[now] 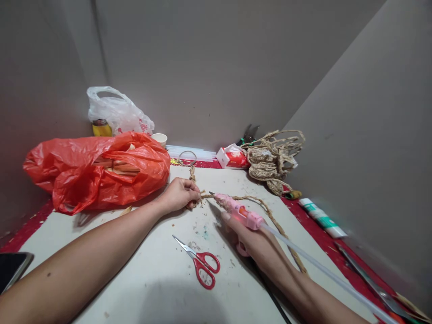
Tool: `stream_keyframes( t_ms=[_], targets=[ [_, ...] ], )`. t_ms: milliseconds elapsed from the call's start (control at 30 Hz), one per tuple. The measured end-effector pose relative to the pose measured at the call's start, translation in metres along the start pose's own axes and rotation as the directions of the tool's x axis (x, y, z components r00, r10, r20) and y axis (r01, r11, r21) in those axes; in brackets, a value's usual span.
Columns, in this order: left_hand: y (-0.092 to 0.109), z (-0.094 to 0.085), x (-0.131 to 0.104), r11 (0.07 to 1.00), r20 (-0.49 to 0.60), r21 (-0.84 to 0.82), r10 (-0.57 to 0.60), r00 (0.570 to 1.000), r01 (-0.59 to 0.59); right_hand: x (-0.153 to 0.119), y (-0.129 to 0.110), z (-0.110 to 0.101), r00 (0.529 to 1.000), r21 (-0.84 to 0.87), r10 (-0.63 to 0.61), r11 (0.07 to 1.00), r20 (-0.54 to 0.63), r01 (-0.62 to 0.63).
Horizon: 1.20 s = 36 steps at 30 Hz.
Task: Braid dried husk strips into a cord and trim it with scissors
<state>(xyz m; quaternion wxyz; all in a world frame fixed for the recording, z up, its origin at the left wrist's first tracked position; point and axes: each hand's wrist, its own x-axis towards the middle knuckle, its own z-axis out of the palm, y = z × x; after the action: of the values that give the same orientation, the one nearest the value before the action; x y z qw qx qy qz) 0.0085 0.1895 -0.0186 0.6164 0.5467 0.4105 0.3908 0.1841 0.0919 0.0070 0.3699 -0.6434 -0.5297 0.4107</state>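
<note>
At the left edge, one dark-screened device (12, 269) is showing in part. Beyond it, one red plastic bag (67, 166) is bulging beside one white sheet (151, 256), with several brown sticks (123, 168) showing through its opening. Behind that bag, one yellow jar (101, 129) is standing next to one white plastic bag (118, 112), and one white cup (159, 139) is sitting to their right. Over the sheet, the left hand (182, 195) is pinching one end of a single straw cord (270, 213), thumb and fingers closed on it. Just above that hand, one thin ring (187, 158) is lying at the top of one knotted piece (192, 174), and a few translucent sticks (192, 153) are lying behind. Nearer, one pair of red-handled scissors (197, 259) is resting with its blades slightly apart. To the right, one red-and-white packet (234, 156) is sitting near one pair of pliers (249, 135). The right hand (251, 240) is gripping one pink glue gun (232, 208), fingers wrapped around its handle; its nozzle is pointing at the cord beside the left fingertips, contact being unclear. The cord is curving rightward behind the gun and down past the right wrist. Farther right, one bundle of straw rope (270, 162), one white-and-green tube (322, 218) and one large pair of shears (371, 284) are lying along the wall.
</note>
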Motion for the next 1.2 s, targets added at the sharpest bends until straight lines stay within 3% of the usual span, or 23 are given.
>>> stream_keyframes(
  t_ms=[100, 567, 867, 967, 1200],
  targets=[
    [0.004, 0.001, -0.002, 1.0, -0.012, 0.001, -0.015, 1.0, 0.015, 0.002, -0.002, -0.002, 0.995, -0.005, 0.093, 0.996, 0.02, -0.093],
    [0.01, 0.004, -0.006, 0.999, -0.024, 0.01, -0.045, 0.999, 0.045, 0.0, -0.006, 0.001, 0.991, 0.057, 0.134, 0.989, -0.008, -0.133],
    [0.009, 0.003, -0.006, 0.999, -0.026, 0.02, -0.046, 0.999, 0.046, 0.011, 0.015, -0.005, 0.996, 0.076, 0.069, 0.994, 0.063, -0.074],
    [0.009, 0.003, -0.006, 0.999, -0.025, 0.022, -0.043, 0.999, 0.043, 0.011, 0.015, -0.005, 0.998, 0.091, 0.028, 0.995, 0.063, -0.034],
    [0.003, 0.001, -0.001, 0.999, -0.011, 0.045, -0.019, 1.0, 0.02, 0.01, 0.005, 0.001, 0.997, 0.029, 0.066, 0.997, 0.04, -0.067]
  ],
)
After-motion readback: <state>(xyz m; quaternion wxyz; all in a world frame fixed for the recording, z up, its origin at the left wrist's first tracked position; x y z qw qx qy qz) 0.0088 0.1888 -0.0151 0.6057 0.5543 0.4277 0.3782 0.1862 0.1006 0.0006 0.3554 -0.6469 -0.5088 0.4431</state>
